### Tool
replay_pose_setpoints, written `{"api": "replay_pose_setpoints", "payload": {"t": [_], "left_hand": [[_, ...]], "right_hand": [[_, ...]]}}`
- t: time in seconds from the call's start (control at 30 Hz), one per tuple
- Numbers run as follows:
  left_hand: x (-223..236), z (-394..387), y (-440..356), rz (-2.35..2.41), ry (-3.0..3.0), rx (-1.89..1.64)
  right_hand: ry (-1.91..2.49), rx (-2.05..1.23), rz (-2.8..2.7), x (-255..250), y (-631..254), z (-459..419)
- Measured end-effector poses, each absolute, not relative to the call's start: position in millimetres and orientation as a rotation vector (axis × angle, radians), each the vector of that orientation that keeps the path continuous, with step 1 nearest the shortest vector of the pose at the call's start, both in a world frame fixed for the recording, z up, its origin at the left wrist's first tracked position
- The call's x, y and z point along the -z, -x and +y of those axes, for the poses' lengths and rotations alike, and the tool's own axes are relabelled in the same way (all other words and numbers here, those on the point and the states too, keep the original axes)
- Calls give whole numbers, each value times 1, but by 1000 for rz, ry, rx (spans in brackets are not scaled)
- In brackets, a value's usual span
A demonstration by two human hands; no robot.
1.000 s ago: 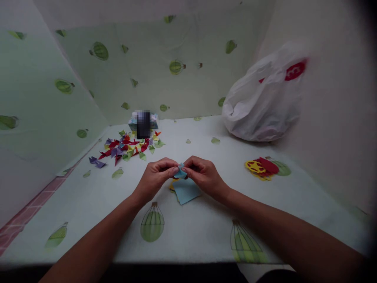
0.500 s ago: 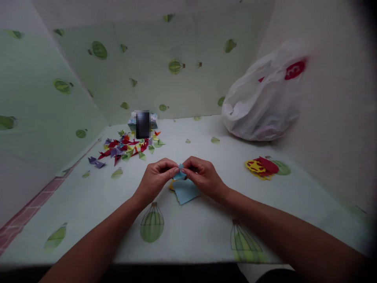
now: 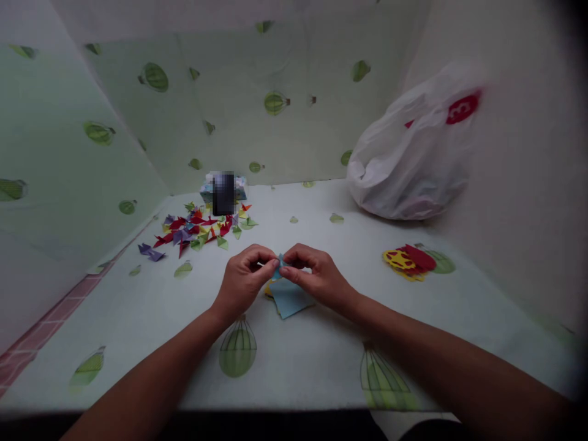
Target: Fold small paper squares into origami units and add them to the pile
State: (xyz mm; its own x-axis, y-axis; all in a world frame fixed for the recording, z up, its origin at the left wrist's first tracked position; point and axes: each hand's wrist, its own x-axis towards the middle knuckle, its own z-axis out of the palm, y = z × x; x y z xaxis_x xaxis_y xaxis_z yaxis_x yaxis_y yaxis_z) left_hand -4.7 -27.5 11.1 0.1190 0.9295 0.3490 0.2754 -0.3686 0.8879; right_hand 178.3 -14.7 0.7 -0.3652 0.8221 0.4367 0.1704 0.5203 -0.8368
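Between the fingertips of both hands is a small folded piece of blue origami paper (image 3: pixel 278 272). My left hand (image 3: pixel 247 277) pinches it from the left, thumb against forefinger. From the right, my right hand (image 3: pixel 316 273) pinches the same piece, its thumb lying across the front. The fingers cover much of the fold, so its exact shape is hidden. Just below the hands, a stack of square paper sheets (image 3: pixel 290 300) lies on the table, a blue one on top and yellow edges showing beneath.
Many folded paper cranes (image 3: pixel 197 231) in several colours lie at the back left. Behind them stand a dark phone (image 3: pixel 223 195) and a tissue box (image 3: pixel 241 188). Red and yellow paper cut-outs (image 3: pixel 408 262) lie at the right. A white plastic bag (image 3: pixel 408 165) leans by the right wall.
Both hands stay at the same place with the blue paper. My right thumb has shifted slightly, and a little less of the paper shows between the fingers.
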Motion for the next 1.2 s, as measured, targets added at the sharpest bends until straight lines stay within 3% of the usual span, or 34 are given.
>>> {"api": "replay_pose_setpoints", "payload": {"t": [0.43,1.2], "left_hand": [[-9,-32,3,1222,-2107,-1294],[-12,-29,1,1268,-1549,-1090]], "right_hand": [[883,-895,-1858,0,-177,-14],[1119,-923,-1809,-3,-175,-17]]}}
